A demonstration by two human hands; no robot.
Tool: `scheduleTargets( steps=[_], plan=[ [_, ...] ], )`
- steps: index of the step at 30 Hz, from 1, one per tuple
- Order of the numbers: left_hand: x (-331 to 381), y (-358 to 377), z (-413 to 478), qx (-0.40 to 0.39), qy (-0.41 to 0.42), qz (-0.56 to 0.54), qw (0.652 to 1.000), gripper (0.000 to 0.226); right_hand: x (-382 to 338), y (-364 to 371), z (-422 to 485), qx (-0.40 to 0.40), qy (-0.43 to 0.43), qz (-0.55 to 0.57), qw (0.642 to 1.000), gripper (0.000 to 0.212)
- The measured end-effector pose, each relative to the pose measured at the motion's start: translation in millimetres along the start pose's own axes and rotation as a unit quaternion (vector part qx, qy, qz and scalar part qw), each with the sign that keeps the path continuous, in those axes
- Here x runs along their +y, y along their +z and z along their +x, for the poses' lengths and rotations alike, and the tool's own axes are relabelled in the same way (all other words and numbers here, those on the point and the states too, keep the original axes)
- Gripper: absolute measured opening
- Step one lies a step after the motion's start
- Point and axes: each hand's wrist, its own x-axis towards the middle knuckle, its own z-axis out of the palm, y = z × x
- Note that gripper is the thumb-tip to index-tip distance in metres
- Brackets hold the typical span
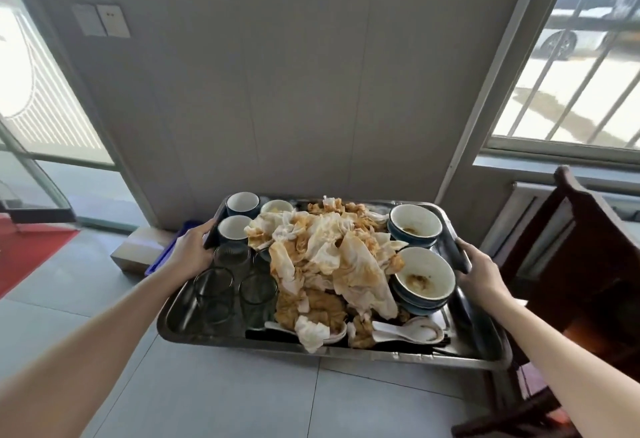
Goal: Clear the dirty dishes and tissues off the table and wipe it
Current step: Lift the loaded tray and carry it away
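I carry a steel tray point(242, 342) in the air above the tiled floor. My left hand point(192, 250) grips its left rim and my right hand point(481, 273) grips its right rim. A heap of stained tissues point(329, 257) fills the tray's middle. Stacked dirty bowls point(424, 281) point(414, 226) sit on the right side. Small cups point(242, 203) point(234, 229) stand at the far left, with several clear glasses point(213, 287) in front of them. White soup spoons point(408, 332) and dark chopsticks lie along the near edge.
A dark wooden chair point(585, 264) stands close on the right, below a barred window point(571, 56). A grey wall panel point(294, 91) faces me. A cardboard box point(138, 247) and a blue crate edge point(162, 254) sit on the floor at the left, near a red mat point(31, 254).
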Motion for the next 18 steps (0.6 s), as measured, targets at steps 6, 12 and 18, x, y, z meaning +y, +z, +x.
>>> scheduleTargets(
  steps=[6,12,18],
  plan=[
    [-15.3,21.8,87.7,0.008,-0.005,0.002,1.0,0.066,-2.8,31.7,75.6,-0.01,0.02,-0.01,1.0,0.067],
    [-51.2,52.4,191.5,-0.002,-0.032,0.007,0.999,0.067,1.6,78.5,140.8,0.017,0.039,0.006,0.999,0.067],
    [-83.3,78.1,276.4,-0.021,-0.016,-0.012,1.0,0.068,8.0,125.4,199.1,0.032,0.084,0.015,0.996,0.069]
  ],
)
